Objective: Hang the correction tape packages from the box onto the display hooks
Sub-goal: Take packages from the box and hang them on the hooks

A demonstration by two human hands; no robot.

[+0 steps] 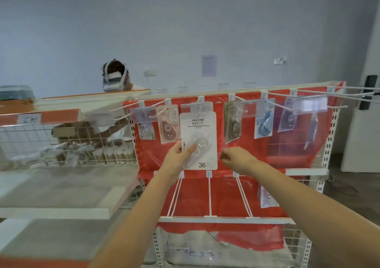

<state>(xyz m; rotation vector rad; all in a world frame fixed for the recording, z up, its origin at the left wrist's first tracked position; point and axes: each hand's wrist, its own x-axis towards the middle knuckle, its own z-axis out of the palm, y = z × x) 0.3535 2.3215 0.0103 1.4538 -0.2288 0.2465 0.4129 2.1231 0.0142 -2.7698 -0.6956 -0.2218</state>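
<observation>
Two bare forearms reaching up from the lower edge toward the red display rack [287,158]. At far left, wire basket shelf [67,144] with small stock, another person in a headset [115,78] behind it. Then the left hand [176,161], fingers [190,148] pinching a white correction tape package [200,142] by its lower left edge, thumb over the clear blister, card upright and marked 36. Top of the card close under the middle display hook [200,100]; whether the hang hole is on the hook, cannot tell, a clear label holder blurs it. Other packages [167,124] already hanging on hooks either side. Just right of the card, the right hand [236,157], fingers loosely curled, holding nothing, apart from the card. Box not in view.

Likely step: seating the card on the hook. Best done by keeping the card square to the hook, lifting so the hole clears the upturned tip, steadying the top with the free hand, sliding fully back before letting go.
</observation>
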